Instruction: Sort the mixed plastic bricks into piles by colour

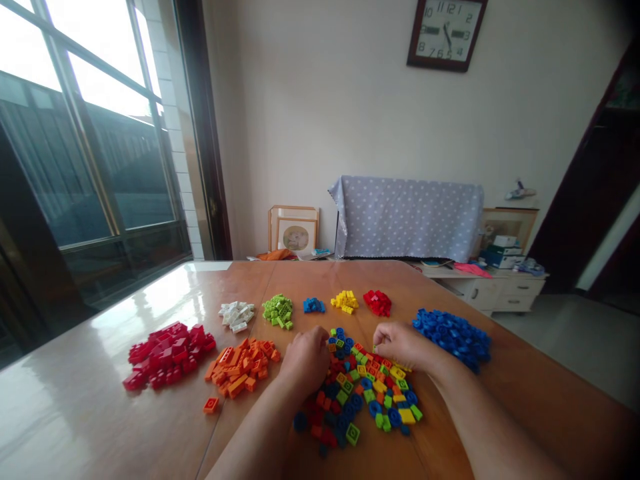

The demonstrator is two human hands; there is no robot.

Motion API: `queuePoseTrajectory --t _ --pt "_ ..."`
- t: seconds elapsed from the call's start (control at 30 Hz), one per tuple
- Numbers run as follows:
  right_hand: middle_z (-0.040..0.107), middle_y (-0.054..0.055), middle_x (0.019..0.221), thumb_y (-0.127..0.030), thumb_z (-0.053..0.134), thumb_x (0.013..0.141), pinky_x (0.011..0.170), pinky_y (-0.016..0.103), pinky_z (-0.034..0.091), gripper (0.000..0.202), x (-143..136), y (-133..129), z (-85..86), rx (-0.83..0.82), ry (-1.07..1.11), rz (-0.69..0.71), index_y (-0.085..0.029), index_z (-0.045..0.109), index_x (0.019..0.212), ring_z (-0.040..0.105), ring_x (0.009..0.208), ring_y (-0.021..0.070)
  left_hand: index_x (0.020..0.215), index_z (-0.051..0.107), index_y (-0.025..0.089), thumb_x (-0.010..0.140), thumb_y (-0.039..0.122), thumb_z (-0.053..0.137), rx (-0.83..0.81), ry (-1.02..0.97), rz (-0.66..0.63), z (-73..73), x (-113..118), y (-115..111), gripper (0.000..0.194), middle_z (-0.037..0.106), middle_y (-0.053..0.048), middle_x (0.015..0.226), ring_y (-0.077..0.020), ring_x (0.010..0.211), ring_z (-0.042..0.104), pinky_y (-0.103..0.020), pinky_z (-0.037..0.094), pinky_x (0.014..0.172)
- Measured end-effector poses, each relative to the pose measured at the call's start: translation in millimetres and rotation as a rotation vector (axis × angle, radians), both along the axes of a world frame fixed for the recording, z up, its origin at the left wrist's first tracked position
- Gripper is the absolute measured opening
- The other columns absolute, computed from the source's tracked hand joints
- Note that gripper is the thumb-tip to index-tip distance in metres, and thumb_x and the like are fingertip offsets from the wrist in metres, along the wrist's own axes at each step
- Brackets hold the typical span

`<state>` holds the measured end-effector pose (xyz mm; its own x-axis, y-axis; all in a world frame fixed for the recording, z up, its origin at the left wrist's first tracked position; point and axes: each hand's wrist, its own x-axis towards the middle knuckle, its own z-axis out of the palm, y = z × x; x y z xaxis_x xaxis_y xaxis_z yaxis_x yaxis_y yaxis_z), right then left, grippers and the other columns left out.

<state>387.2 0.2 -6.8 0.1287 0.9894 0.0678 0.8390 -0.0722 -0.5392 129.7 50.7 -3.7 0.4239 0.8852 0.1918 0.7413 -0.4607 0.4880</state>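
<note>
A mixed heap of toy bricks (373,387) in red, blue, green, yellow and orange lies on the table in front of me. At its left edge is my left hand (307,360), fingers curled inward; whatever they hold, if anything, is hidden. Over the heap's upper right side, my right hand (405,345) has its thumb and fingertips pinched together. Too little shows at those fingertips to name a piece. Left of my left hand sits a pile of orange bricks (243,365), with a single orange brick (211,405) apart from it.
Crimson bricks (167,353) are piled at left and blue pieces (453,335) at right. Along the back stand small piles of white (237,315), lime green (278,311), blue (313,305), yellow (345,301) and red (377,303) bricks. All rest on a brown table (165,433).
</note>
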Motion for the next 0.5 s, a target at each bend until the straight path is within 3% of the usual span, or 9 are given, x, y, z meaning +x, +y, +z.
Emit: queuePoseTrajectory --t 0.27,0.5 --pt "0.055 -0.005 0.064 -0.022 0.066 0.072 0.055 0.02 0.035 0.008 -5.3 -0.2 3.1 0.031 0.346 0.076 -0.017 0.061 0.077 0.05 0.062 0.0109 0.103 0.065 0.025 0.081 0.019 0.049 0.003 -0.07 -0.019 1.0 -1.2 -1.7 0.028 0.071 -0.004 0.099 -0.0199 0.089 0.062 -0.025 0.04 0.069" --pt "0.055 -0.004 0.071 -0.028 0.067 0.076 0.059 0.02 0.038 0.017 -30.3 -7.7 18.3 0.068 0.58 0.174 -0.018 0.059 0.087 0.051 0.066 0.0111 0.096 0.065 0.021 0.085 0.022 0.05 -0.049 -0.277 -0.14 12.1 4.1 -16.5 0.019 0.069 -0.002 0.09 -0.0152 0.08 0.059 -0.022 0.04 0.066"
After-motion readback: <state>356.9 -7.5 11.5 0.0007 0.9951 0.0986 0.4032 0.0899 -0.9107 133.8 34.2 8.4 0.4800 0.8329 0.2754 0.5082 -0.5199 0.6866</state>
